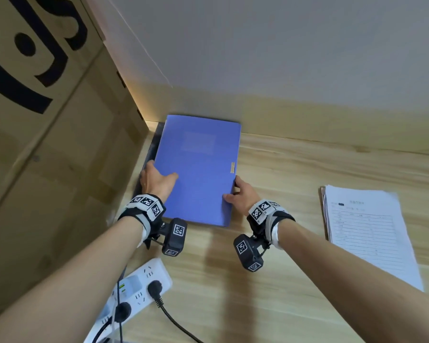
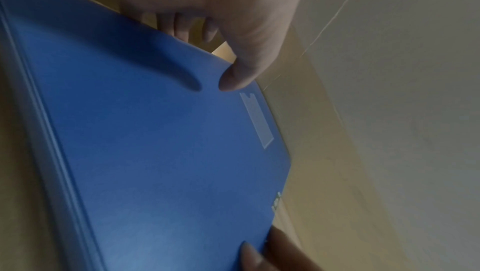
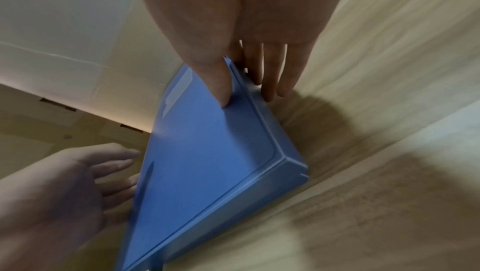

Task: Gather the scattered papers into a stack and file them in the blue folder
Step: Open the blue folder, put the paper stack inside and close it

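Two hands hold one blue folder (image 1: pixel 198 169) by its long edges: the left hand (image 1: pixel 156 180) with thumb on the cover and fingers curled under the edge, the right hand (image 1: pixel 239 195) pinching the opposite edge, thumb on top and fingers down the side. The folder is closed, tilted up off the table (image 1: pixel 295 169). One stack of papers (image 1: pixel 367 231) lies well to the right of the right hand, not yet filed. One power strip (image 1: pixel 136 290) sits just behind the left wrist; lowering the folder toward it could snag the cord. The smooth cover might also slip from such light grips.
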`<state>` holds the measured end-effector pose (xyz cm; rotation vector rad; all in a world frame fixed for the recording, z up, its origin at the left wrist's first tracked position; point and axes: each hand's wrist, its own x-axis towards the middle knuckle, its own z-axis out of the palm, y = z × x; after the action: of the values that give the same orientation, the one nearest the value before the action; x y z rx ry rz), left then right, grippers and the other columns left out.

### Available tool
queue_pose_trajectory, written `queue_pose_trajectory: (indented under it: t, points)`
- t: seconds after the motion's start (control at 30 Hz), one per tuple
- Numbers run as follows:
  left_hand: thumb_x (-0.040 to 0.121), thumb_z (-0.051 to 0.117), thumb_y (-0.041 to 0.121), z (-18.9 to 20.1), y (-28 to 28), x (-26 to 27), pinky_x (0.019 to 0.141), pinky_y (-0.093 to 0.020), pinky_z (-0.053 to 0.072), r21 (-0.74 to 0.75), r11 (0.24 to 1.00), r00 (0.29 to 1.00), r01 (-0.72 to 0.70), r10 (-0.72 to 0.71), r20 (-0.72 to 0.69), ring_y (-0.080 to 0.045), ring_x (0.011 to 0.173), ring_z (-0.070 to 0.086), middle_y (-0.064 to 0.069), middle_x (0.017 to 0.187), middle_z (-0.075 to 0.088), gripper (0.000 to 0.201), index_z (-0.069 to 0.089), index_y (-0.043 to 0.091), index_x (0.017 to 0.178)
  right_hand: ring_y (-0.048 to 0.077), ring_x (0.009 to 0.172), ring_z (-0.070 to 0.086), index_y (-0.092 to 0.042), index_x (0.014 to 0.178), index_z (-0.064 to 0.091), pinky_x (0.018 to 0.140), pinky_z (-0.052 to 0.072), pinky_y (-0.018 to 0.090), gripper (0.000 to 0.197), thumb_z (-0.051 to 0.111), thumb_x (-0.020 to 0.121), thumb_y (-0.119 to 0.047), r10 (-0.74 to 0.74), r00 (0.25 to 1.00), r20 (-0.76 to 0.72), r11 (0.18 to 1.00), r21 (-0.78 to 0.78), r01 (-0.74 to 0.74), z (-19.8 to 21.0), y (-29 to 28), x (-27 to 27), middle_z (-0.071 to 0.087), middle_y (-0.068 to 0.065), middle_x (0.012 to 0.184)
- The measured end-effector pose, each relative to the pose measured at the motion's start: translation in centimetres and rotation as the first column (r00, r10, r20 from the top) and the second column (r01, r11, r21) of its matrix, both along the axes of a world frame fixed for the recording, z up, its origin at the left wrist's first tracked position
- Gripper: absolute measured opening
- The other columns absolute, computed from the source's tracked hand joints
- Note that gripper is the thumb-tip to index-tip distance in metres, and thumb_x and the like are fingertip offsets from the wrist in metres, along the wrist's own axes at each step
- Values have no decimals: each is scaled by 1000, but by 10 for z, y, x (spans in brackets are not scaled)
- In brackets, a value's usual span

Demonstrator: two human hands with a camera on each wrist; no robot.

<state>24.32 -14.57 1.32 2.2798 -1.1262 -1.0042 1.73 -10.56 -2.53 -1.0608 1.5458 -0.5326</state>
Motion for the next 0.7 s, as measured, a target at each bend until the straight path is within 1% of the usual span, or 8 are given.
queue_pose_trajectory:
  t: [0.07,0.17,0.23,0.33,0.4,0.47,0.57,0.7]
  points:
    - [81,65,25,3,3,-7,110,-49,38,-42,998,996,-48,45,-72,-31,140,34,-8,151,33,75,32,18,148,24,114,60,-16,136,47,101,48,35,53,62,87,-1,-19,1000,21,1000,-24,20,2,4,-9,61,1,126]
    - [84,64,24,7,14,-25,109,-45,39,-86,995,988,-50,37,-151,-28,137,38,-7,149,34,67,36,18,145,29,111,62,-16,136,48,100,50,39,55,60,87,5,-60,996,69,997,-53,64,5,17,-29,60,1,120]
    - [85,62,23,9,23,-44,110,-47,37,-105,994,981,-37,16,-192,-28,136,38,-8,147,34,62,38,18,142,31,106,65,-18,137,47,96,52,40,58,58,86,8,-94,992,82,993,-66,100,6,28,-49,60,2,119]
    - [85,61,23,10,38,-76,115,-52,28,-126,992,974,3,-31,-224,-29,140,32,-8,146,34,58,40,19,139,28,97,67,-21,139,47,88,54,33,62,57,86,9,-146,988,43,985,-86,149,10,47,-82,62,1,120]
    - [84,60,22,11,49,-100,115,-53,28,-120,992,967,27,-56,-250,-28,139,32,-8,143,35,56,41,18,137,26,101,66,-22,140,48,90,52,31,63,58,85,8,-180,984,-2,979,-94,179,12,61,-108,62,1,121]
    - [84,59,21,11,60,-125,115,-52,27,-104,993,961,63,-89,-261,-28,136,34,-8,139,37,53,42,18,135,24,106,65,-24,138,49,95,52,34,64,59,83,8,-202,979,-37,975,-96,198,13,76,-133,63,1,122]
    - [86,58,19,8,78,-158,113,-51,30,-83,990,954,116,-135,-269,-28,131,38,-7,134,40,47,45,17,130,28,109,65,-27,135,51,97,52,43,64,61,82,7,-225,971,-84,973,-69,219,11,98,-168,64,-1,120]
    - [86,58,19,0,108,-193,109,-47,35,-56,981,949,184,-192,-249,-28,128,42,-8,135,40,47,46,16,131,28,107,65,-17,128,58,98,50,47,58,66,73,1,-193,962,-194,981,-73,182,1,129,-202,69,3,115]
